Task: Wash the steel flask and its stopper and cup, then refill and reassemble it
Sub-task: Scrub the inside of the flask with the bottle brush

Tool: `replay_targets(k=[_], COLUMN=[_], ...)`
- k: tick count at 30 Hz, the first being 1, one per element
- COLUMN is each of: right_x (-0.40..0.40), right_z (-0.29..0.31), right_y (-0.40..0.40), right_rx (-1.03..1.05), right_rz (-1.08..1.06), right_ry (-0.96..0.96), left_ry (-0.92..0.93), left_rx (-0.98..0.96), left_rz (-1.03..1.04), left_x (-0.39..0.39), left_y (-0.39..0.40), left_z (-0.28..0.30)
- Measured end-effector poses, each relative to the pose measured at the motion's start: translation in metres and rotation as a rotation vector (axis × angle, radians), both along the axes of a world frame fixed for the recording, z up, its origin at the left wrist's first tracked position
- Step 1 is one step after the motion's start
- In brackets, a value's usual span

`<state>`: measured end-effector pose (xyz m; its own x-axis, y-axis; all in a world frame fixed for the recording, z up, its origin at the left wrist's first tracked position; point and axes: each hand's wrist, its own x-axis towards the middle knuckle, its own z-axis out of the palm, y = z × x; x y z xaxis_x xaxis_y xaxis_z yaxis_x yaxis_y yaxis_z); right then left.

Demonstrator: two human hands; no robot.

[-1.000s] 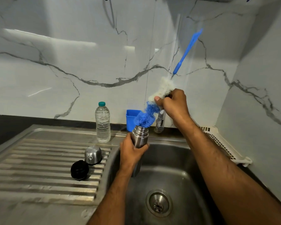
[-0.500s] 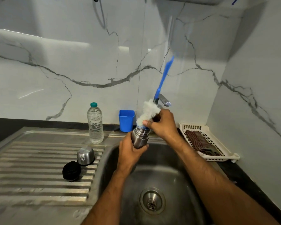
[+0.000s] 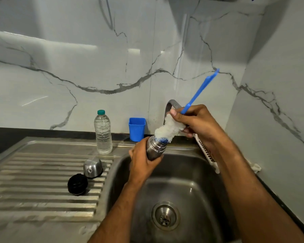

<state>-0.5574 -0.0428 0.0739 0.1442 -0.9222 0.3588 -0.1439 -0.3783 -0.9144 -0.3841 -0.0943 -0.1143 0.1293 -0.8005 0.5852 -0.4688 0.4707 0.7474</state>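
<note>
Since a moment ago the blue-handled bottle brush (image 3: 170, 128) has tilted right, its blue tip inside the steel flask (image 3: 154, 148) held over the sink (image 3: 191, 172). The left hand (image 3: 142, 163) grips the flask; the right hand (image 3: 195, 121) pinches the brush. The steel cup (image 3: 92, 167) and black stopper (image 3: 77, 184) sit on the drainboard (image 3: 33, 181).

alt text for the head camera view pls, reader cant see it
Over a steel sink, the left hand grips a steel flask while the right hand works a blue-handled bottle brush into its mouth. The flask's cup and black stopper sit on the drainboard.
</note>
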Motion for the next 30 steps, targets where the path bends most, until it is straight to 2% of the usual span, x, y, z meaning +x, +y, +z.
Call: replay_targets(k=[4,9,12,19,23,25,28,30], right_x=[-0.029,-0.052,-0.056,-0.048,-0.043,-0.043,-0.044,-0.043], right_z=[0.012,0.008,0.002,-0.01,-0.025,-0.038,-0.06,-0.074], right_y=[0.02,0.027,0.034,0.045,0.048,0.044,0.03,0.025], right_rx=[0.176,0.416,0.495,0.584,0.595,0.511,0.193,0.107], right_rz=[0.247,0.519,0.574,0.353,0.168,0.072,-0.108,-0.162], right_ry=[0.214,0.222,0.25,0.497,0.706,0.75,0.852,0.851], left_ry=[-0.065,-0.045,-0.14,-0.202,-0.263,-0.298,-0.299,-0.305], left_rx=[-0.032,-0.118,-0.183,-0.237,-0.215,-0.206,-0.183,-0.206], left_rz=[0.019,-0.098,-0.054,0.066,0.126,0.135,0.113,0.065], left_x=[-0.004,-0.004,-0.004,-0.006,-0.008,-0.009,-0.012,-0.015], left_y=[0.007,0.013,0.013,0.01,0.009,0.006,0.002,0.002], left_z=[0.0,0.004,0.005,0.015,0.018,0.019,0.02,0.019])
